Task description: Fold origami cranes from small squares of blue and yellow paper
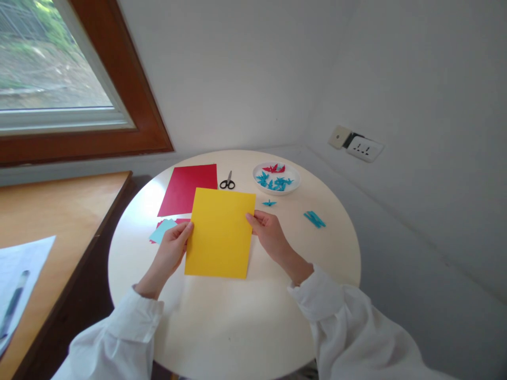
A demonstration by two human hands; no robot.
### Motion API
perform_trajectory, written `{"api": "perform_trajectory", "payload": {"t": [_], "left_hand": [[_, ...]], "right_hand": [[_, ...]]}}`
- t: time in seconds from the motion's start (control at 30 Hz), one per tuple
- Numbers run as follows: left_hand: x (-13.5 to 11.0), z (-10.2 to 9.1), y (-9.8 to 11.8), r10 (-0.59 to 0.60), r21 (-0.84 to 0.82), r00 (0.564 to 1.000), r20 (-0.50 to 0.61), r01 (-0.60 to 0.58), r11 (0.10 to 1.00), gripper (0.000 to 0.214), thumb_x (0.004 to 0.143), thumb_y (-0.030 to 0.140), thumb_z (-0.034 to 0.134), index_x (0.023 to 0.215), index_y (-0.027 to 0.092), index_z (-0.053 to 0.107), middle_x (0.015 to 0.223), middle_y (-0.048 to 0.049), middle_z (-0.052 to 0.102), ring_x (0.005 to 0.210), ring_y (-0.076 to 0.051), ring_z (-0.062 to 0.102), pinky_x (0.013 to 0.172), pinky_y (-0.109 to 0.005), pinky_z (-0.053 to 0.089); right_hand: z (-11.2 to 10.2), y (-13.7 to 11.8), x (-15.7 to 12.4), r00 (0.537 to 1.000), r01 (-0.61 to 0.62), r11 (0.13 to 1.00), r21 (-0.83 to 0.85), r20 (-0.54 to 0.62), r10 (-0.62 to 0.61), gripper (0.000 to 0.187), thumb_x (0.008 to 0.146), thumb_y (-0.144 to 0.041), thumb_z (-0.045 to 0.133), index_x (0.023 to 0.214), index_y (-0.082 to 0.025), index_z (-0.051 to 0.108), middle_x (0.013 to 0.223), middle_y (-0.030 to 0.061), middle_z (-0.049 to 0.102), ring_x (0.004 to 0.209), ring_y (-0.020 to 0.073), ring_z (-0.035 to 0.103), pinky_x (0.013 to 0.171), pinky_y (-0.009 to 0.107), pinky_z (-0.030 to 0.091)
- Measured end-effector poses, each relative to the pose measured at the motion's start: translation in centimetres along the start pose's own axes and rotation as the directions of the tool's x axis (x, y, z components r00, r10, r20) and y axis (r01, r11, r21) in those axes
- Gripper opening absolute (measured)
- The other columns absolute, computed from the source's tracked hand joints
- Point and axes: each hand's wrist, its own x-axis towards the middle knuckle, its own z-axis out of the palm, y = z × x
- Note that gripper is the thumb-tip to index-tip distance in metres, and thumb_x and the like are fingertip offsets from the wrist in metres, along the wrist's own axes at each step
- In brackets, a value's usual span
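Observation:
A plain yellow sheet of paper [221,235] is held up over the round white table [237,327]. My left hand [174,248] pinches its left edge, thumb on the front. On the opposite edge, my right hand [270,232] grips the sheet between thumb and fingers. Behind it at the upper left lies a larger red sheet [186,187]. Small light-blue paper squares [163,230], with red ones under them, rest beside my left hand. Just beyond my right hand sits a single blue paper crane [269,202].
Black-handled scissors [227,183] lie near the red sheet. A white plate [277,191] holds several blue and red paper cranes. Folded blue paper strips [315,219] are at the right. A wooden desk [71,198] with papers and a pen [15,303] stands left; walls rise behind and right.

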Motion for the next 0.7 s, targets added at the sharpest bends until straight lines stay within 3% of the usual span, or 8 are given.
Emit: {"api": "perform_trajectory", "payload": {"t": [0.2, 0.37, 0.5, 0.7], "left_hand": [[0.1, -0.3, -0.2, -0.049, -0.010, 0.999, 0.002, 0.049, 0.999, 0.024, 0.071, 0.041, 0.064, 0.080, 0.019, 0.066, 0.069, -0.0048, 0.067, 0.067, -0.021, 0.065, 0.055, -0.029, 0.052], [0.4, -0.3, -0.5, -0.143, -0.090, 0.990, -0.006, 0.142, 0.986, 0.020, 0.070, 0.036, 0.066, 0.079, 0.018, 0.065, 0.077, -0.0057, 0.069, 0.066, -0.020, 0.065, 0.055, -0.028, 0.052], [0.7, 0.1, -0.4, -0.166, -0.109, 0.984, -0.062, 0.159, 0.981, 0.019, 0.068, 0.034, 0.064, 0.076, 0.017, 0.063, 0.074, -0.0056, 0.069, 0.068, -0.021, 0.066, 0.054, -0.029, 0.052], [1.0, 0.7, 0.0, -0.174, -0.134, 0.965, -0.198, 0.149, 0.980, 0.014, 0.072, 0.029, 0.056, 0.075, 0.016, 0.062, 0.068, -0.0032, 0.068, 0.066, -0.019, 0.066, 0.055, -0.027, 0.052]], "right_hand": [[0.3, -0.6, -0.4, 0.993, -0.115, 0.981, 0.155, 0.053, 0.108, 0.026, 0.066, -0.046, 0.065, 0.070, -0.021, 0.061, 0.077, 0.0038, 0.069, 0.076, 0.0198, 0.066, 0.069, 0.033, 0.051], [0.3, -1.1, -0.4, 0.979, -0.203, 0.934, 0.295, 0.093, 0.183, 0.014, 0.073, -0.032, 0.060, 0.077, -0.019, 0.063, 0.084, 0.0073, 0.072, 0.085, 0.0213, 0.067, 0.075, 0.035, 0.053], [0.3, -1.3, -0.6, 0.966, -0.252, 0.917, 0.308, 0.133, 0.221, 0.015, 0.077, -0.028, 0.055, 0.083, -0.018, 0.064, 0.088, 0.0091, 0.072, 0.090, 0.0215, 0.067, 0.078, 0.036, 0.053], [0.6, -1.0, -2.3, 0.912, -0.356, 0.902, 0.246, 0.300, 0.278, 0.019, 0.078, -0.031, 0.058, 0.087, -0.016, 0.065, 0.090, 0.0101, 0.072, 0.086, 0.0208, 0.068, 0.078, 0.037, 0.053]]}}
